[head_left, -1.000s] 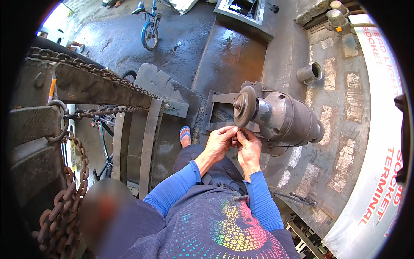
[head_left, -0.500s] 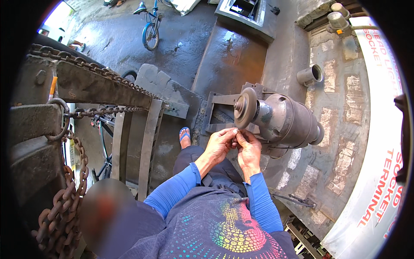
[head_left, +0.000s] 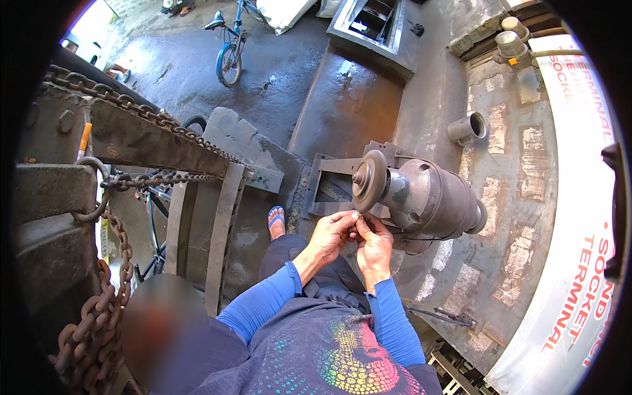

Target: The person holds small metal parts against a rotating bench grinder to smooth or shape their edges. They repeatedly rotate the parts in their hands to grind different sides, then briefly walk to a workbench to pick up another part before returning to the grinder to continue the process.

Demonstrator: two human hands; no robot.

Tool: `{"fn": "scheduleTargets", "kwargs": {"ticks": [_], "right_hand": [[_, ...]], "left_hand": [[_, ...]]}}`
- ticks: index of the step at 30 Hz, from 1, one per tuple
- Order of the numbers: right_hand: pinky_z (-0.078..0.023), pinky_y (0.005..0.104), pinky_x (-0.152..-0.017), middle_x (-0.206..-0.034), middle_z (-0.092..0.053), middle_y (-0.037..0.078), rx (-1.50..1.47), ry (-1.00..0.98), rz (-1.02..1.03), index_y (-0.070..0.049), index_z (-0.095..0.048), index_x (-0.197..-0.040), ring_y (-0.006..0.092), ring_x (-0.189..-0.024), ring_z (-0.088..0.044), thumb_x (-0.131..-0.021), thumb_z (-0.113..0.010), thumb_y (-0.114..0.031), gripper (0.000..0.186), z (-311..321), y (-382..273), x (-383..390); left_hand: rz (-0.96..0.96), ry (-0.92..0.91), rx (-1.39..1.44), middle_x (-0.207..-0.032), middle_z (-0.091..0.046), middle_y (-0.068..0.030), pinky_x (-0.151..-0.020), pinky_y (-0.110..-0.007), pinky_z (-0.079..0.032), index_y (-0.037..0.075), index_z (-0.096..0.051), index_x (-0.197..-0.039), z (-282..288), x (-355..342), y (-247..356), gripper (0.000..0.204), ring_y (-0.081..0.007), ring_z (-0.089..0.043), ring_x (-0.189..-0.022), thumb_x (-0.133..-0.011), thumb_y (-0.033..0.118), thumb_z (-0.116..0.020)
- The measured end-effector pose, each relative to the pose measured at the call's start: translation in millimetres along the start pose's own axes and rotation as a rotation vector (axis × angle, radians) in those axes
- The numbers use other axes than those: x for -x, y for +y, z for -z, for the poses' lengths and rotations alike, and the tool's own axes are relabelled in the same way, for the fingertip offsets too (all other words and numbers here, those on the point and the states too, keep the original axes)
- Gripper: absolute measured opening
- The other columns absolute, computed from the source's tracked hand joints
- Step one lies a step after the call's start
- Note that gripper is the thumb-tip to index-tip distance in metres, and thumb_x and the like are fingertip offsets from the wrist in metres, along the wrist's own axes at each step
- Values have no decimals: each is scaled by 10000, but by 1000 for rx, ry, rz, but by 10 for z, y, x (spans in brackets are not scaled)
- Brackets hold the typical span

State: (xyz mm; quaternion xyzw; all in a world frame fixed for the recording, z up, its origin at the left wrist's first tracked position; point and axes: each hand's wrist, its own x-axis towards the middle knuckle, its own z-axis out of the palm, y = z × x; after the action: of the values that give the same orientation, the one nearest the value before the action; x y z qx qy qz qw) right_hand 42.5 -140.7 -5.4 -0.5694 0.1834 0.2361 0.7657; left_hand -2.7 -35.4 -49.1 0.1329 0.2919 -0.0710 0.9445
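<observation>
A bench grinder (head_left: pixel 431 191) stands on a metal frame in front of me, its round grinding wheel (head_left: pixel 369 181) toward the left. Just below that wheel my left hand (head_left: pixel 331 238) and my right hand (head_left: pixel 373 247) meet, fingertips pinched together. Whatever they hold is very small and mostly covered by the fingers, so I cannot make out its kind. Both hands look close to the wheel's near edge; whether the piece touches it I cannot tell.
Rusty chains (head_left: pixel 99 309) and a steel beam (head_left: pixel 151 135) fill the left side. A metal cup-like cylinder (head_left: pixel 467 128) lies beyond the grinder against a brick wall (head_left: pixel 497 197). A printed white banner (head_left: pixel 579 197) hangs at right. A blue bicycle (head_left: pixel 230 52) stands far off. Beside me is another person (head_left: pixel 164 329).
The view has shifted slightly, so the scene sits a little further left. Both hands stay pinched together below the wheel, with little other visible movement.
</observation>
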Motion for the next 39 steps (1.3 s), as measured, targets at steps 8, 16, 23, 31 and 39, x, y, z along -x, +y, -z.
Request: {"fn": "scheduleTargets", "kwargs": {"ticks": [8,16,23,31,39], "right_hand": [[-492,237,-604,-893,-719,51,23,24,-19,20,-712,-1049,115,-695,-637,-927,-708,-34,134,-24,-29,-51],[-515,262,-635,-913,-715,53,-28,-102,34,-1,-706,-1053,132,-724,-643,-934,-700,-35,124,-8,-111,93],[-548,300,-692,-939,-711,91,-176,-219,44,9,-685,-1081,184,-771,-662,-923,-686,13,158,40,-197,445],[-503,235,-608,-883,-706,48,292,-46,177,27,-709,-1010,104,-722,-624,-918,-693,12,95,176,-258,88],[-433,221,-476,-883,-702,33,461,80,157,26,-706,-1019,87,-634,-607,-915,-689,13,107,-49,-318,-40]], "left_hand": [[17,-4,-14,-895,-662,7,-605,-209,-456,46,-673,-1108,-52,-21,40,213,-70,-576,-705,-983,218,-679],[-15,-64,-23,-915,-670,-5,-648,-232,-487,32,-678,-1133,-113,106,63,221,-86,-590,-739,-967,177,-697],[-23,-149,-136,-990,-701,-56,-688,-254,-531,11,-671,-1167,-185,424,146,256,-125,-643,-796,-949,137,-713],[179,-75,1,-899,-655,13,-675,-277,-494,70,-652,-1183,-185,103,-74,254,-88,-585,-746,-1005,250,-642],[217,-82,206,-721,-482,75,-634,-281,-448,123,-657,-953,-131,-81,-183,247,-52,-422,-619,-1009,363,-637]]}}
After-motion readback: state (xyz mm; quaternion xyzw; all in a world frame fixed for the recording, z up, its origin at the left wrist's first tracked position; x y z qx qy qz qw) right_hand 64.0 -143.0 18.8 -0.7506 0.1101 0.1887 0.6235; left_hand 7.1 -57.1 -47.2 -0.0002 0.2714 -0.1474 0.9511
